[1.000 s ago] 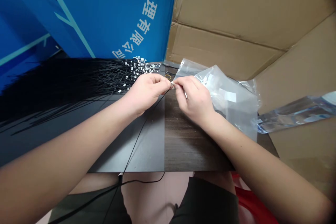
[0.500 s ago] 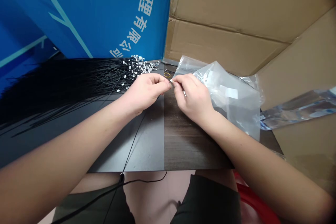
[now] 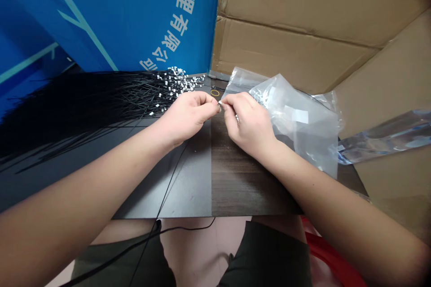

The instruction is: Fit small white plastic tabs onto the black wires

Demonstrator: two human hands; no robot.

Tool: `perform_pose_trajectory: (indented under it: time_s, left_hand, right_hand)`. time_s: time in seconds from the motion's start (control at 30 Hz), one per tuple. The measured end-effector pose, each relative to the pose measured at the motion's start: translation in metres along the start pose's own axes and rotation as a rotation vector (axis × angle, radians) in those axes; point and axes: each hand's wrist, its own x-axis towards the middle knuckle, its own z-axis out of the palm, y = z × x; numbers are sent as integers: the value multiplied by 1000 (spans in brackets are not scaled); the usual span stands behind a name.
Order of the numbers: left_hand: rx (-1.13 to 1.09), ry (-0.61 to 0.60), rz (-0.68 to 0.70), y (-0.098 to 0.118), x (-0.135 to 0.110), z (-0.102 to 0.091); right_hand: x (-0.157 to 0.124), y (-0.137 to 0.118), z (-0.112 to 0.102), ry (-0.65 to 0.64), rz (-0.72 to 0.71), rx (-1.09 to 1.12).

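Wire, head view: thin black wire (image 3: 170, 184), smooth and single-stranded in appearance; runs from beneath the left hand down across the grey part of the tabletop and over its front edge.
Wire end: small white tip (image 3: 220, 103), located between the fingertips of both hands above the tabletop; fine detail covered by the fingers.
Left hand: left hand (image 3: 193, 114) grasps the wire near its end, thumb against forefinger.
Right hand: right hand (image 3: 251, 119) pinches the white tip; a second small white piece (image 3: 237, 119) shows inside the curled fingers.
Tabletop: tabletop (image 3: 249, 184), matte grey at left, dark brown wood grain at right.
Bundle: many black wires (image 3: 84, 98) with white ends, heaped at left.
Right side: clear plastic bag (image 3: 314, 148) near the right hand; yellow ring (image 3: 215, 96) just beyond the fingertips.
Walls: blue panel (image 3: 134, 18) at left; brown cardboard (image 3: 296, 0) at right.
Writing: white characters on the blue panel, readable as "理有限公司", the one above cut off.
Label: white sticker (image 3: 299, 115) at the bag; any print illegible.
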Motion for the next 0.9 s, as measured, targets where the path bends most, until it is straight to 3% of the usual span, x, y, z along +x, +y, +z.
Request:
perform_pose_trajectory:
  time_s: [0.27, 0.9]
  left_hand:
    - [-2, -24, 6, -1, 1, -2]
    - [-2, -28, -19, 2, 0, -1]
  right_hand:
    - [0, 0, -3, 3, -62, -29]
    - [-2, 0, -6, -93, -28, -40]
